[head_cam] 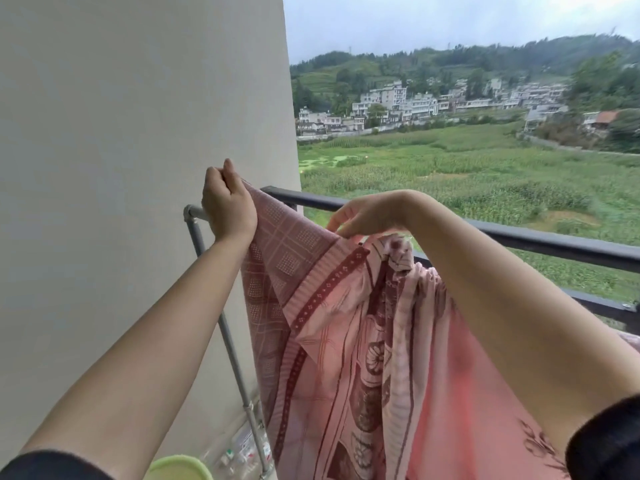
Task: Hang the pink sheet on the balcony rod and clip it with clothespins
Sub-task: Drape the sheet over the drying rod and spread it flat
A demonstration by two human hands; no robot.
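The pink sheet point(322, 306), patterned with dark red borders and flowers, hangs in folds in front of me. My left hand point(227, 202) grips its top corner, raised just above the left end of the grey metal rod point(194, 213). My right hand point(367, 216) pinches the top edge further right, where the cloth bunches up. The sheet hides most of the rod's horizontal run. No clothespins are in view.
A plain wall point(121, 133) stands close on the left. The rod's grey upright point(228, 337) slants down to the floor. Behind the sheet runs a dark balcony railing point(554, 242). A green round object point(180, 469) and clear packaging point(242, 452) lie at the bottom.
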